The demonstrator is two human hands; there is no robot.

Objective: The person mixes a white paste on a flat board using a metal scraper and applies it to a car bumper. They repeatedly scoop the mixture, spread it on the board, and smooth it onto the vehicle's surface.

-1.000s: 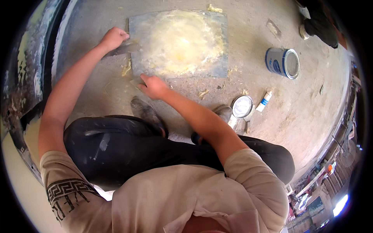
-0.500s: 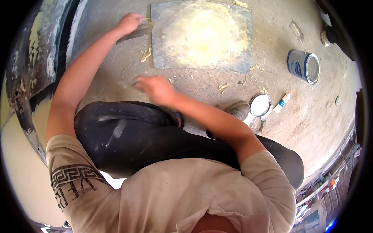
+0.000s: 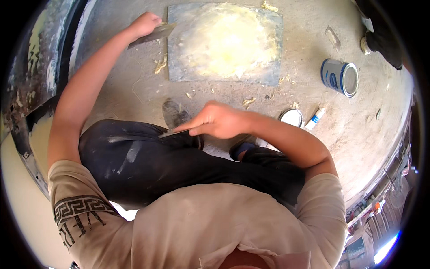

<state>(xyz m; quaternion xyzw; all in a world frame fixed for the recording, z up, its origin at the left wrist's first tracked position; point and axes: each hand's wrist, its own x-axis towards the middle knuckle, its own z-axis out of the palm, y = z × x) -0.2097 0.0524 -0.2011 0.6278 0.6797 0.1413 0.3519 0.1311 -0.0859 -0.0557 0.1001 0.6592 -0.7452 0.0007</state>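
Observation:
My left hand (image 3: 147, 23), closed, grips a wide flat grey putty scraper (image 3: 154, 36) just left of the mixing board. The board (image 3: 177, 67) lies flat on the floor, smeared with pale yellow putty. My right hand (image 3: 219, 120) is closed on a second putty scraper (image 3: 174, 132), seen nearly edge-on. Its thin blade points left over my dark-trousered knee; whether it touches the cloth I cannot tell.
A blue and white tin (image 3: 339, 77) lies on its side at the right. Nearer are a round white lid (image 3: 291, 117) and a white and blue tube (image 3: 316, 119). Dried putty scraps (image 3: 249, 102) dot the floor. A scuffed dark panel (image 3: 38, 62) stands at the left; another person's foot (image 3: 366, 45) shows far right.
My right hand has swung right and toward my body with its scraper, from the floor beside my knee to above my legs. My left hand stays near the board. The whole view has shifted slightly.

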